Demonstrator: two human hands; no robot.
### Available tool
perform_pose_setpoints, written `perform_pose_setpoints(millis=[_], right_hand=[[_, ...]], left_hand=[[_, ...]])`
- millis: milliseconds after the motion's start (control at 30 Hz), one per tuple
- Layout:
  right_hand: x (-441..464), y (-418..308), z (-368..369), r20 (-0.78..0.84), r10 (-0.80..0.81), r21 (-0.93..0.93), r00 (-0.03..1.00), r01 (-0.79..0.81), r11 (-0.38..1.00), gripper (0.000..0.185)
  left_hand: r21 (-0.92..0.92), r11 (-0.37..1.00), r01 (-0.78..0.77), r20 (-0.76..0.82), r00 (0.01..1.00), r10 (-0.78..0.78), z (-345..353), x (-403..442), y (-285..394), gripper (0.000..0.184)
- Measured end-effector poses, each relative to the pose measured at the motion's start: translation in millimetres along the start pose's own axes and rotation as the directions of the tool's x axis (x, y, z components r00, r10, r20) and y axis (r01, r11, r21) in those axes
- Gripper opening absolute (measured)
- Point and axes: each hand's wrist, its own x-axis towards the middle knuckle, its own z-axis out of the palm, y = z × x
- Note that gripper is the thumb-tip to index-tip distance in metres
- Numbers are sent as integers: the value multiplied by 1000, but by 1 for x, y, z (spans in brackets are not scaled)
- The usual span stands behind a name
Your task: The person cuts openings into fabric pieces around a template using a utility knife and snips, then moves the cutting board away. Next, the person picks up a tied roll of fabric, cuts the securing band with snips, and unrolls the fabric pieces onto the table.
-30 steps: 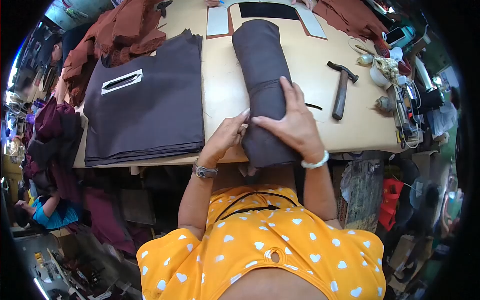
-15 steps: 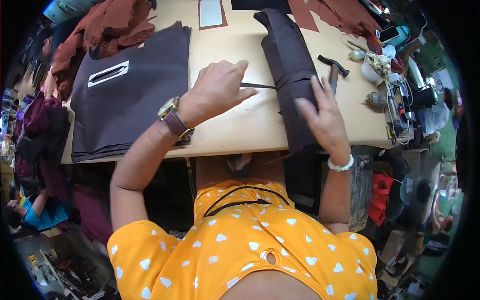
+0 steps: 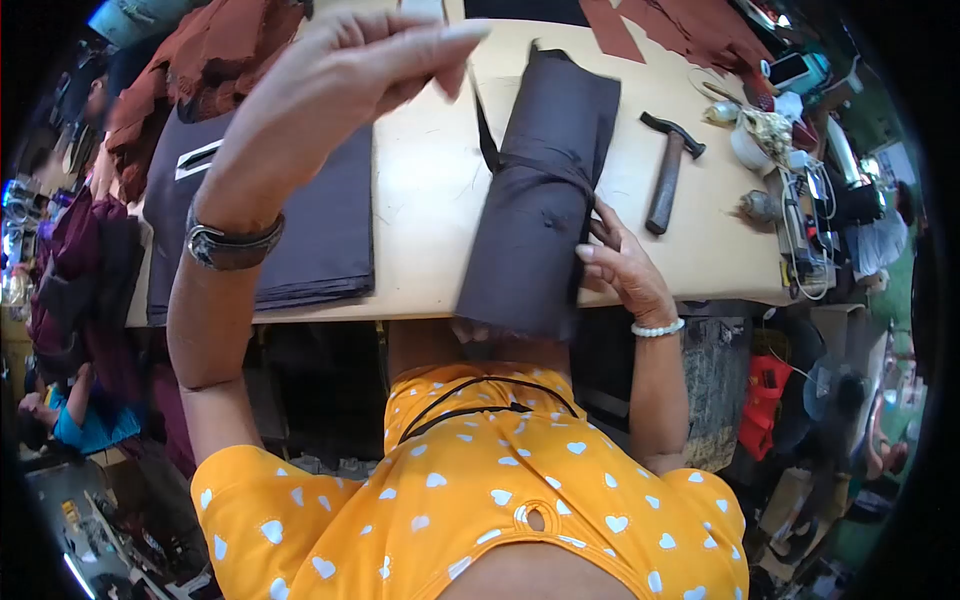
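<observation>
A dark brown roll of sheet material (image 3: 540,200) lies tilted at the table's front edge, with a thin dark strip (image 3: 485,135) wound around its middle. My left hand (image 3: 370,80) is raised up and to the left of the roll, its fingers pinched together on the strip, which runs taut from them down to the roll. My right hand (image 3: 628,268) grips the right side of the roll, thumb on its edge and some fingers hidden behind it.
A stack of dark sheets (image 3: 320,220) lies left, partly behind my left arm. Reddish-brown pieces (image 3: 215,60) are heaped behind it. A hammer (image 3: 670,175) rests right of the roll, near a cluttered white bowl (image 3: 755,145). A person in blue (image 3: 85,415) is at the far left.
My left hand has risen up and to the left, drawing the strip out. The roll has turned and shifted left, and my right hand has moved from its top to its right side.
</observation>
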Motion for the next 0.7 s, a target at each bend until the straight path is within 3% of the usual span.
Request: perform_pose_setpoints(millis=[33,133,167,200,233,267,333,367,400,500,567,700], right_hand=[[6,13,5,-34,-49,145,998,53,988,77],[17,8,16,27,-22,510,999,5,860,54],[22,6,21,-49,-12,483,999,34,875,50],[29,3,26,-126,-5,454,992,62,889,47],[33,0,29,-203,-1,422,979,88,902,45],[35,-3,26,-176,18,338,984,44,940,45],[52,0,26,-246,-16,299,969,92,950,44],[60,0,26,-283,-37,275,958,118,954,43],[63,-9,30,-315,-80,252,946,164,954,67],[110,-1,3,-205,-49,86,978,67,994,75],[122,-9,0,-261,-118,-246,958,53,968,81],[78,-40,36,-192,-392,-738,900,131,661,94]], left_hand=[[-28,998,-54,-58,997,53,-3,-1,8,33],[422,899,-114,55,993,101,-22,4,54,22],[774,606,-184,-74,924,375,-11,-2,60,21],[967,251,45,-195,765,614,0,-7,66,21],[958,281,57,-234,720,654,-8,-4,66,21],[922,388,6,-273,721,637,-22,-6,64,21],[686,719,-112,-399,768,500,-60,1,57,21],[573,810,-126,-461,767,445,-82,2,55,21],[432,890,-148,-514,770,378,-102,3,53,21],[205,959,-198,-609,741,283,-167,-3,58,22],[131,964,-231,-651,713,259,-204,-10,66,23],[54,958,-282,-707,666,237,-261,-26,87,26]])
